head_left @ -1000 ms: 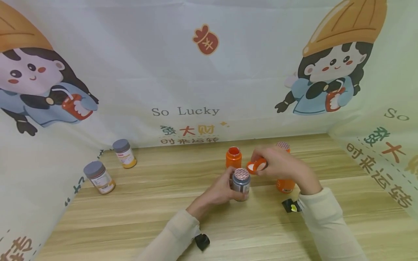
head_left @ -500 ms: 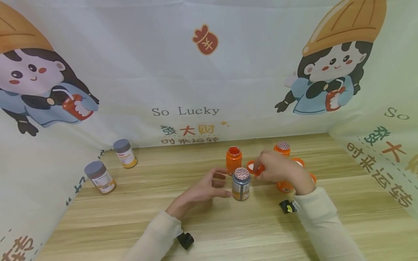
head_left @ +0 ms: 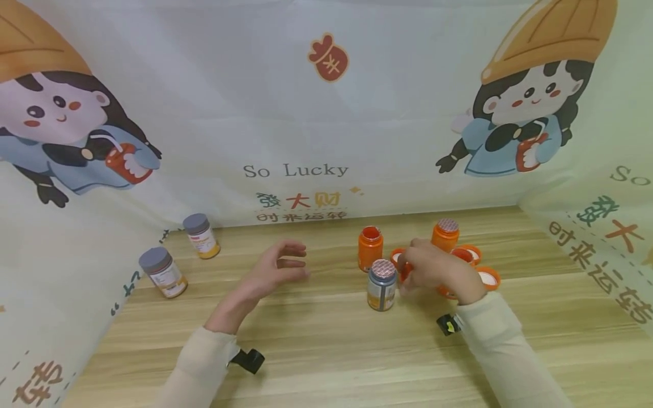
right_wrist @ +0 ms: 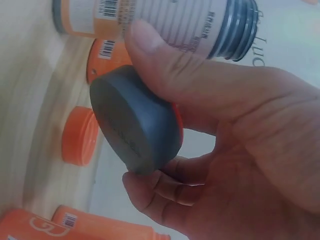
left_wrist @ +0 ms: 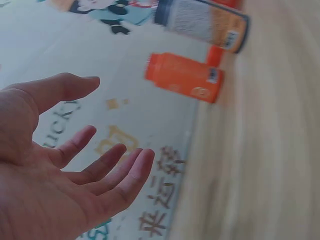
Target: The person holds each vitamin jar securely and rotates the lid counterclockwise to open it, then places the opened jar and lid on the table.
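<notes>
My right hand (head_left: 433, 266) pinches a grey screw cap (right_wrist: 135, 120) between thumb and fingers; a thin red-orange edge shows behind the cap. Beside that hand stands a grey bottle (head_left: 382, 289) with a foil-sealed mouth. An orange cap (right_wrist: 80, 135) lies on the table close by, partly covered by the hand in the head view. Just behind the grey bottle is an uncapped orange bottle (head_left: 370, 250). Away to the left, my left hand (head_left: 265, 272) hovers over the table, fingers loosely bent, thumb apart and nothing held.
Behind the right hand stands a foil-topped orange bottle (head_left: 445, 238); another orange bottle (head_left: 461, 255) is partly hidden. Two orange caps lie there, one at the back (head_left: 471, 254) and one nearer (head_left: 488, 278). Grey-lidded bottles stand far left, one rear (head_left: 201, 238), one front (head_left: 164, 275).
My left hand has let go of the grey bottle and moved left. The right hand has moved slightly down toward the table, beside the grey bottle. The head view has shifted a little.
</notes>
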